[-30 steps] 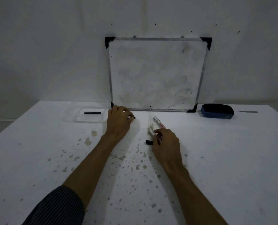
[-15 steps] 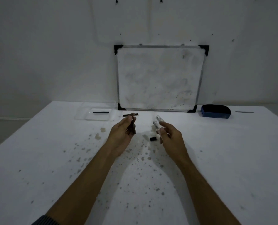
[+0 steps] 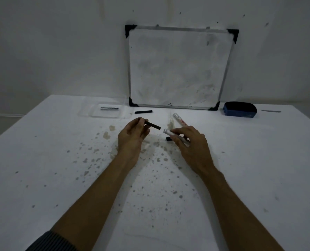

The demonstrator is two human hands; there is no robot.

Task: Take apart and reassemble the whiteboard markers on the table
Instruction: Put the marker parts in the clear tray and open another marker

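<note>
My left hand [image 3: 132, 134] pinches a thin black ink stick [image 3: 153, 125], its free end pointing right. My right hand [image 3: 188, 142] grips a white marker barrel [image 3: 166, 131], whose open end faces the stick with a small gap between them. A small black cap piece [image 3: 168, 139] lies on the table just under the barrel. A second white marker barrel [image 3: 179, 119] with red print lies behind my right hand. Another black stick [image 3: 143, 111] lies near the whiteboard's lower left corner.
A framed whiteboard [image 3: 179, 67] leans on the wall at the table's back. A clear plastic tray [image 3: 103, 113] at back left holds a black stick [image 3: 109, 108]. A blue eraser [image 3: 240, 109] and a thin grey rod [image 3: 270, 111] lie at back right. The table [image 3: 42, 178] is speckled with stains.
Both hands lifted from the table. The left now holds a black stick and the right a white barrel, brought end to end. One black stick stayed near the whiteboard.
</note>
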